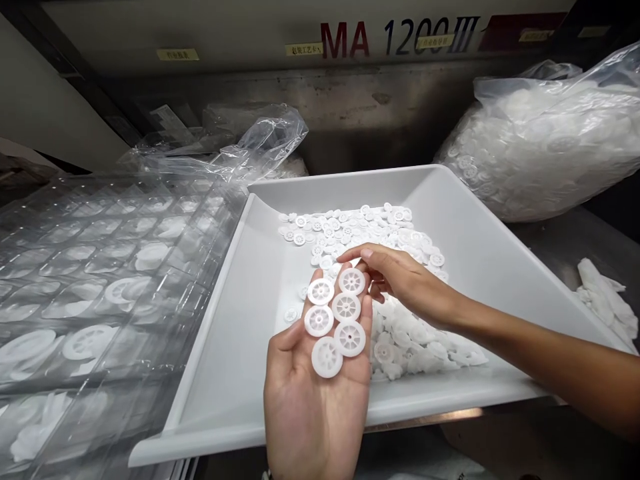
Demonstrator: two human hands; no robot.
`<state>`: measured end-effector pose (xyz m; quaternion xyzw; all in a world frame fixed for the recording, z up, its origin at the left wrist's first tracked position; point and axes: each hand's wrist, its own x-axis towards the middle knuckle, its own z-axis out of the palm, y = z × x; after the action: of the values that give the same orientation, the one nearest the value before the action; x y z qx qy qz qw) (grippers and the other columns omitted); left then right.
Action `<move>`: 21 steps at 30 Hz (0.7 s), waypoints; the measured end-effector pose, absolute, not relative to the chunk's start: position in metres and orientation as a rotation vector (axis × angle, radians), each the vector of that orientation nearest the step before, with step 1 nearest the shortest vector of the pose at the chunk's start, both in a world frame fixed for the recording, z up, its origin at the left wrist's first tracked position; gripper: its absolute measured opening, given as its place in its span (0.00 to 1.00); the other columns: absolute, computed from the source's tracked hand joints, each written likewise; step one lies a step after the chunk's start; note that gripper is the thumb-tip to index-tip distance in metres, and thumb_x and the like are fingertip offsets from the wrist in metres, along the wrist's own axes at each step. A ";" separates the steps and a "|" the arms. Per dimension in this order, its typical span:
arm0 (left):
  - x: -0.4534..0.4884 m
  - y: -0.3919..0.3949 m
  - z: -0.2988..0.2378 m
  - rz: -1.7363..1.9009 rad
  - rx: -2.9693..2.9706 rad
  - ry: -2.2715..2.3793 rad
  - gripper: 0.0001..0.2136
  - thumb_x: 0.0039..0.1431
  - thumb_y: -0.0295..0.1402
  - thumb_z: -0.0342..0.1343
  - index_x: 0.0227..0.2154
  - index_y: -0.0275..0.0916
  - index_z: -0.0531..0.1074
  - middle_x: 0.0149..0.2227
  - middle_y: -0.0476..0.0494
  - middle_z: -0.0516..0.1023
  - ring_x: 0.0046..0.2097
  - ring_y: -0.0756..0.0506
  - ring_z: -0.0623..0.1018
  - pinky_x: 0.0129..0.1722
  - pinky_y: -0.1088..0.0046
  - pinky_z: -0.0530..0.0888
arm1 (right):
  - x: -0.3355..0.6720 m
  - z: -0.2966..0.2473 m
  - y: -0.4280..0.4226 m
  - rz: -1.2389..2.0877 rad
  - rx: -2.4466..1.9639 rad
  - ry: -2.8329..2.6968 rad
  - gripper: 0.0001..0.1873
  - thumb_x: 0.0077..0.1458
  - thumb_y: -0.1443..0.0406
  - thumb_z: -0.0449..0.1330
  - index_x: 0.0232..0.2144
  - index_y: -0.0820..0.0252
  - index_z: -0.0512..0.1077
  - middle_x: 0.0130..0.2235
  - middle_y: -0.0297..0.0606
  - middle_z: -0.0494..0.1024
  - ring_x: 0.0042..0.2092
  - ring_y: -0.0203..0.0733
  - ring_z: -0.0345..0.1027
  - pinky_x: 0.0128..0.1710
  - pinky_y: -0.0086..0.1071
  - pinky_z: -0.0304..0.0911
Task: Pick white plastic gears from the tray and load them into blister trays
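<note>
Over the white plastic tray (pixel 350 177), the left hand (pixel 313 393) lies open, palm up, fingers together, carrying six white spoked plastic wheels (pixel 346 307). The right hand (pixel 405 280) reaches in from the right, its fingers (pixel 363 253) close together and curved just above the far wheels, holding nothing. More wheels (pixel 350 230) lie spread in the tray. A clear bag of wheels (pixel 550 140) sits far right; clear moulded trays (pixel 100 280) lie left.
</note>
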<state>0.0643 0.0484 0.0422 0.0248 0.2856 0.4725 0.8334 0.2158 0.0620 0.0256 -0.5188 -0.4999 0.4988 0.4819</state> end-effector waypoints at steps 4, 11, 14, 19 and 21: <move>0.065 0.050 0.043 1.036 0.045 0.629 0.25 0.61 0.28 0.44 0.62 0.36 0.57 0.57 0.39 0.71 0.59 0.39 0.69 0.56 0.57 0.71 | 0.216 0.029 0.060 1.171 -1.275 -1.216 0.13 0.63 0.62 0.48 0.45 0.55 0.70 0.40 0.35 0.71 0.40 0.36 0.64 0.37 0.30 0.61; 0.066 0.049 0.045 1.037 0.023 0.688 0.21 0.61 0.30 0.46 0.58 0.41 0.63 0.55 0.42 0.73 0.58 0.39 0.70 0.55 0.57 0.72 | 0.221 0.037 0.051 1.212 -1.169 -1.419 0.27 0.52 0.66 0.53 0.55 0.47 0.62 0.55 0.35 0.63 0.55 0.46 0.58 0.53 0.42 0.59; 0.066 0.051 0.044 1.016 0.009 0.726 0.18 0.61 0.31 0.48 0.54 0.42 0.68 0.54 0.43 0.74 0.57 0.37 0.71 0.54 0.58 0.73 | 0.220 0.039 0.047 1.222 -1.160 -1.597 0.35 0.51 0.66 0.55 0.61 0.47 0.54 0.59 0.36 0.57 0.59 0.47 0.53 0.58 0.43 0.54; 0.069 0.053 0.044 1.049 0.013 0.735 0.15 0.60 0.30 0.51 0.49 0.38 0.72 0.52 0.41 0.76 0.56 0.38 0.72 0.54 0.58 0.73 | 0.219 0.040 0.046 1.176 -1.126 -1.810 0.41 0.51 0.68 0.57 0.65 0.52 0.47 0.63 0.38 0.49 0.65 0.44 0.39 0.64 0.42 0.42; 0.071 0.052 0.043 1.094 0.027 0.733 0.15 0.58 0.31 0.52 0.47 0.35 0.72 0.52 0.38 0.76 0.55 0.37 0.73 0.53 0.58 0.74 | 0.221 0.041 0.047 1.164 -1.110 -1.855 0.42 0.50 0.67 0.59 0.64 0.54 0.47 0.62 0.40 0.49 0.66 0.43 0.38 0.65 0.44 0.40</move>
<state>0.0712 0.0516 0.0431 0.0124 0.3407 0.5084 0.7908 0.2207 0.0469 0.0409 -0.4258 -0.7114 0.4464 0.3367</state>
